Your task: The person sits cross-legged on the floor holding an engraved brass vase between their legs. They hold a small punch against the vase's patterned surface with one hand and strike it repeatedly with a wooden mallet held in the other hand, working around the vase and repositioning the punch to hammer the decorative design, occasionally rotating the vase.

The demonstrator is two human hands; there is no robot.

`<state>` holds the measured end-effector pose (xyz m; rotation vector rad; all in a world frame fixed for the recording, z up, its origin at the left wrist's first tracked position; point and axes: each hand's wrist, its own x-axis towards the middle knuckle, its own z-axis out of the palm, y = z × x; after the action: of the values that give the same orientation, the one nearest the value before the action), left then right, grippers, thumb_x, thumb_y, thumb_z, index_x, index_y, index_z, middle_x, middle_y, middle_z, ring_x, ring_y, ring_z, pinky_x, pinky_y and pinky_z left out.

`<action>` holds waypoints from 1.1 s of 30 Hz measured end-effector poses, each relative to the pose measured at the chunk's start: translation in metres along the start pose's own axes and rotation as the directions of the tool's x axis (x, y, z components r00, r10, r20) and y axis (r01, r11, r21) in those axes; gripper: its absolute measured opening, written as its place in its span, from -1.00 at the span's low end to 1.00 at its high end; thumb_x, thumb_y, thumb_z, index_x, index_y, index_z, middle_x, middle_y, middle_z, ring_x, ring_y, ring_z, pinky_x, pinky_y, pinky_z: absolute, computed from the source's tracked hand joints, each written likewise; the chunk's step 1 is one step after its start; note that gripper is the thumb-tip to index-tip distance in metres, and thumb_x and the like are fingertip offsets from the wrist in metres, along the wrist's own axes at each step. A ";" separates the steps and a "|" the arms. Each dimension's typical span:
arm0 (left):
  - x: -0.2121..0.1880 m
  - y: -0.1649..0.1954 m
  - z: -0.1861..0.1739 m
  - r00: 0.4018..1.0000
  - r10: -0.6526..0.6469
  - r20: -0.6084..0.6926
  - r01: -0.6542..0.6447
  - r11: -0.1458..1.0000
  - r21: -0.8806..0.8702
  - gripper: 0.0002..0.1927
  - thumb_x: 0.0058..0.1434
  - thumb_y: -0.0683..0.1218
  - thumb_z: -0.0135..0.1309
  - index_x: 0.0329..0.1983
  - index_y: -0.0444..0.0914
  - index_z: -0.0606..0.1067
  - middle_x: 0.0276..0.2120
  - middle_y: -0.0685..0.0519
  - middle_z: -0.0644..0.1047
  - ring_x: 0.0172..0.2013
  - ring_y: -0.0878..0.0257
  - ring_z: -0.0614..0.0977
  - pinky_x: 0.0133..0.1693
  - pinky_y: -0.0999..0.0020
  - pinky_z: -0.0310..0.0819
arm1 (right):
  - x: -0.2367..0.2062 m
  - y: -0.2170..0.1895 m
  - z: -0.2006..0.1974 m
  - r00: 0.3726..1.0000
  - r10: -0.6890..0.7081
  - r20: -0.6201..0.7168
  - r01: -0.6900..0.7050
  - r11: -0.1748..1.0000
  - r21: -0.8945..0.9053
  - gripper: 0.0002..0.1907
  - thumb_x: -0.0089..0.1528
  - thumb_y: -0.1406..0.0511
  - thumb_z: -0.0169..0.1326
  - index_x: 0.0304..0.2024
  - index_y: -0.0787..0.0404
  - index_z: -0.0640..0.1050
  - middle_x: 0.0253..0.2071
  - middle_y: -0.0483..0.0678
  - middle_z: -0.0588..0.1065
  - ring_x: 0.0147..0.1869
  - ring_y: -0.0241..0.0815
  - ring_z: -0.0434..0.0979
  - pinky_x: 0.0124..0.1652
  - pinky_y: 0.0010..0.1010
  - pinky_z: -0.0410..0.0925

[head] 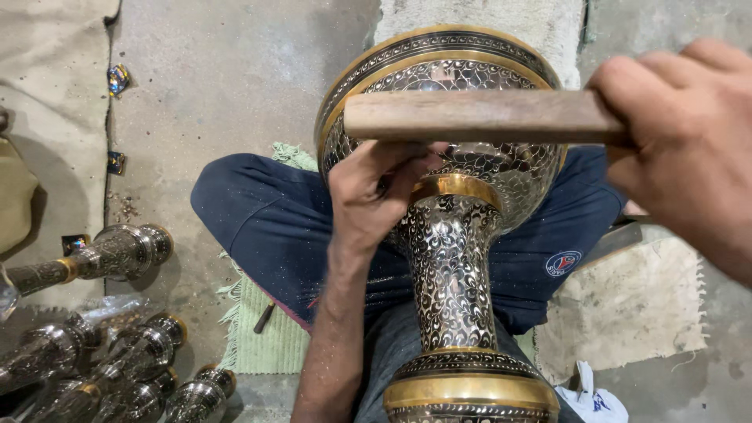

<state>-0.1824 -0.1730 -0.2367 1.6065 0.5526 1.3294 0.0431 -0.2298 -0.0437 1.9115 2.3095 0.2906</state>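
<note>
Engraved brass vase point(450, 266) under left hand point(372, 196), wooden stick point(478, 116) in right hand point(681, 133)

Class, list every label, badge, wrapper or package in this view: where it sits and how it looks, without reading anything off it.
Round blue, white and red badge: on the navy trouser leg, right.
Small shiny crumpled wrapper: concrete floor, upper left.
White bag with blue print: floor, bottom right.

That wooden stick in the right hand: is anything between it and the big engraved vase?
Only the left hand, pressed on the vase at its neck, just under the wooden stick that the right hand holds across the bulb.
</note>
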 end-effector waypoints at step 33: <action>-0.008 0.013 0.033 0.962 -0.027 -0.270 0.125 0.927 0.354 -0.91 0.35 -0.18 0.25 -0.12 -0.27 0.61 -0.35 0.00 0.67 -0.47 0.33 0.68 -0.43 0.45 0.58 | 0.033 -0.008 -0.029 0.977 -0.213 -0.004 0.208 0.949 0.237 -0.22 0.00 0.56 0.21 0.30 0.07 0.58 -0.25 0.03 0.59 -0.35 -0.13 0.57 -0.32 -0.27 0.44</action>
<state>-0.1570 -0.1978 -0.2278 1.6928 1.0702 1.4495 0.0227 -0.2004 -0.0169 1.7272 2.6074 -0.0307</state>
